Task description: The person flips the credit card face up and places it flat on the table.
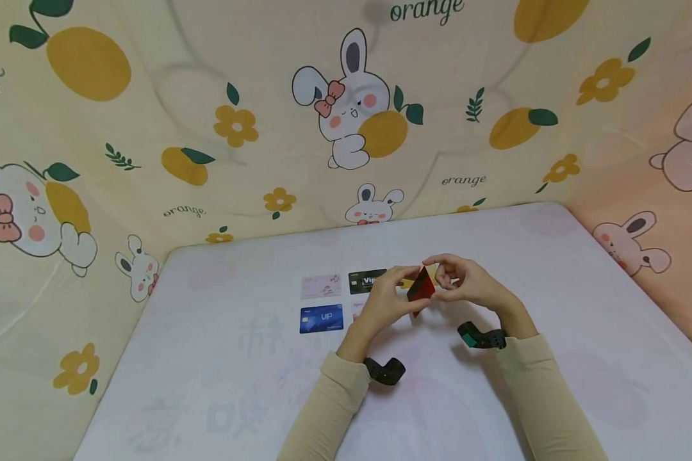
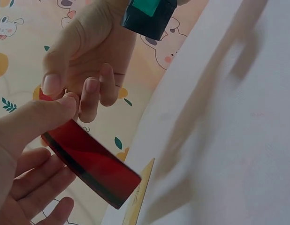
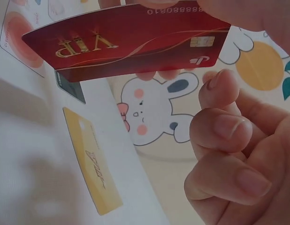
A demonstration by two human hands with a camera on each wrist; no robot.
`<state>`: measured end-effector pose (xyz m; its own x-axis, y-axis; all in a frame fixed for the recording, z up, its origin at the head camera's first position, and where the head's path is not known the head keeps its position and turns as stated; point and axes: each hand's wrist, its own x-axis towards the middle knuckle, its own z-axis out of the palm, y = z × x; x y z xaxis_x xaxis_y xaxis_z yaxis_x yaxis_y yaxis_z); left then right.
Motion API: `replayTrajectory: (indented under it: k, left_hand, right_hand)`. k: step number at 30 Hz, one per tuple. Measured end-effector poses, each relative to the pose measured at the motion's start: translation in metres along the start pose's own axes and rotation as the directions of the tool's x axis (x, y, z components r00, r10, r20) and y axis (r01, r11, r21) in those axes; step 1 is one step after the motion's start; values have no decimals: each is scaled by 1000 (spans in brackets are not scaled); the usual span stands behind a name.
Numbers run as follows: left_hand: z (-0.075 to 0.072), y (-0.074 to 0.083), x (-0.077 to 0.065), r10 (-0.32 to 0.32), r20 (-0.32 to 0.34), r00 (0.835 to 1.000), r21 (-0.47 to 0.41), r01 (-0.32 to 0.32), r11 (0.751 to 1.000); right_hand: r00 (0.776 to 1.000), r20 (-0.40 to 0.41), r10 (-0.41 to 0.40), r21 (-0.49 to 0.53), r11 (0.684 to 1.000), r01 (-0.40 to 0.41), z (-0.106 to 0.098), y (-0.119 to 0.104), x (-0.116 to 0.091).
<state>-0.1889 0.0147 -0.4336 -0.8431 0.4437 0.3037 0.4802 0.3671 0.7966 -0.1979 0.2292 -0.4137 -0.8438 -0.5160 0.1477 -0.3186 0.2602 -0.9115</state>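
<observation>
A red VIP card [image 3: 131,42] with gold lettering and a chip is held up above the white table between the two hands. My left hand [image 1: 383,301] grips it, thumb on one face and fingers behind. My right hand [image 1: 467,282] pinches the card's other end with thumb and index finger, its remaining fingers curled beside it. In the left wrist view the card's dark stripe shows. Behind the hands a yellow card [image 3: 93,164] lies on the table, partly covered in the head view.
Left of the hands lie a pale pink card [image 1: 320,286], a black VIP card [image 1: 360,283], a blue VIP card [image 1: 321,319] and another pinkish card [image 1: 357,310], half hidden by the left hand. A rabbit-and-orange patterned cloth [image 1: 254,77] rises behind the table [image 1: 207,358].
</observation>
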Motion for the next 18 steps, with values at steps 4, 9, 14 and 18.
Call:
replayTrajectory:
  k: [4, 9, 14, 18]
  left_hand:
    - [-1, -1, 0, -5, -15, 1000, -42, 4, 999]
    - [-3, -3, 0, -7, -29, 1000, -86, 4, 996]
    - [-5, -3, 1, 0, -41, 999, -110, -5, 994]
    - [-7, -3, 1, -9, -55, 998, -133, 2, 991]
  right_hand:
    - [1000, -19, 6, 25, 1000, -5, 0, 1, -1]
    - [999, -40, 9, 51, 999, -7, 1, 2, -1]
    - [999, -42, 6, 100, 995, -2, 0, 7, -1]
    - [1000, -20, 3, 149, 989, 0, -1, 9, -1]
